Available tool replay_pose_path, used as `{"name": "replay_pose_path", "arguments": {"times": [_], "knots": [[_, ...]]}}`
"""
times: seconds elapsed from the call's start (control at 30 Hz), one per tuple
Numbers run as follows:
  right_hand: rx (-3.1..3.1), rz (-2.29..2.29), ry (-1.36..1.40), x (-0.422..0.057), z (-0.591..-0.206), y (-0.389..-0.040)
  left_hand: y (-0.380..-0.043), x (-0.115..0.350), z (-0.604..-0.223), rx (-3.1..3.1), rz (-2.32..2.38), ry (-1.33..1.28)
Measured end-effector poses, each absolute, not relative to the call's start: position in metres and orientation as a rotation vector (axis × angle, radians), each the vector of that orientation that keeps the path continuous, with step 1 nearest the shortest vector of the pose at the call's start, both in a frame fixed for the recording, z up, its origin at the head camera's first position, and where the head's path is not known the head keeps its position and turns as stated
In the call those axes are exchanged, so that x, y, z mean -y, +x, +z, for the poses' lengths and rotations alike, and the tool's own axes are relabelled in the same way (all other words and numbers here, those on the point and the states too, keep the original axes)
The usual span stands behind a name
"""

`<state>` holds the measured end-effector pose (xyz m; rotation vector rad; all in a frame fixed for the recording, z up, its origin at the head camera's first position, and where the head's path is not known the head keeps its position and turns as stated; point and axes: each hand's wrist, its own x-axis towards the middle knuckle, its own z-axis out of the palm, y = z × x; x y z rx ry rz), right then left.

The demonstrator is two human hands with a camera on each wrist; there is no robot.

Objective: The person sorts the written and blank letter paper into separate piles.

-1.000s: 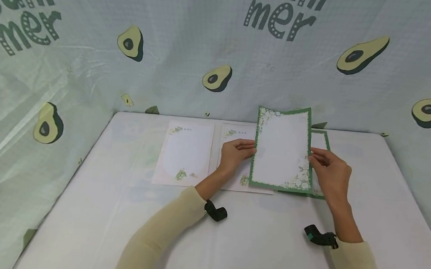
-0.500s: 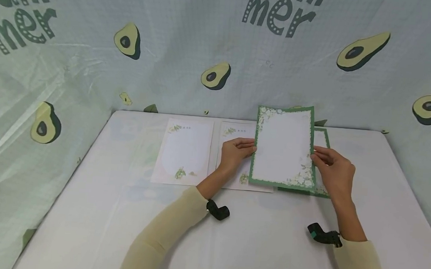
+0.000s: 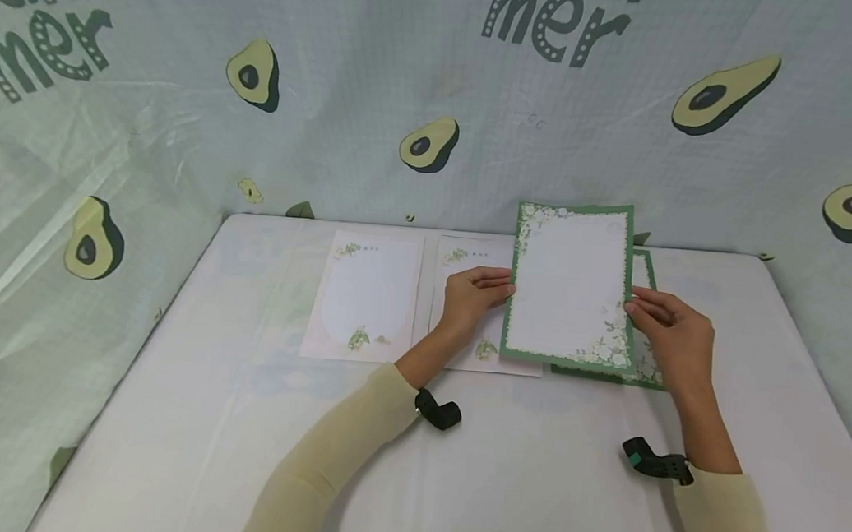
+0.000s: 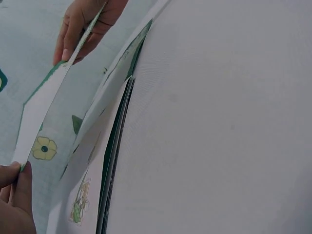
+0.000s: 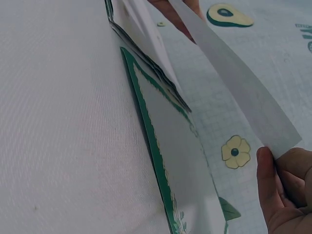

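A sheet of paper with a green floral border [image 3: 571, 286] is held up over the table, its white middle facing the head camera. My left hand [image 3: 467, 298] pinches its left edge between thumb and fingers, and my right hand [image 3: 676, 337] pinches the right edge. In both wrist views the raised sheet shows nearly edge-on, clear of the papers below. Partly behind it on the table lies a second green-bordered sheet [image 3: 645, 368]. To the left is a pale sheet with a small plant print [image 3: 484, 361], overlapped by my left hand and the raised sheet.
Another pale printed sheet [image 3: 368, 299] lies farther left on the white-covered table [image 3: 514, 486]. In the right wrist view the papers [image 5: 163, 146] sit in low piles. A patterned curtain [image 3: 350, 71] with avocados hangs right behind the table's far edge.
Both hands have shifted slightly right and up, carrying the green-bordered sheet with them. More of the pale sheet and of the lower green-bordered sheet's bottom edge shows now.
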<state>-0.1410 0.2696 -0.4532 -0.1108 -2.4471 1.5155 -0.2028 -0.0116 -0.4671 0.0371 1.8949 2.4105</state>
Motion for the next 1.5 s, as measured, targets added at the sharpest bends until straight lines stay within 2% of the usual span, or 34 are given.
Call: {"name": "replay_pose_path", "arguments": {"times": [0.53,0.93,1.17,1.5], "knots": [[2.414,1.692,0.084,-0.287,-0.449,-0.138,-0.208,0.011,-0.460,-1.838,2.324,0.108],[2.309,1.723,-0.130,-0.298,-0.449,-0.132,-0.204,-0.003,-0.462,-1.813,2.299,0.214],[2.172,1.897,-0.036,-0.310,-0.446,-0.130,-0.204,-0.014,-0.459,-1.794,2.314,0.225],[2.394,1.687,-0.022,-0.324,-0.444,-0.132,-0.206,-0.021,-0.456,-1.841,2.244,0.215]]}}
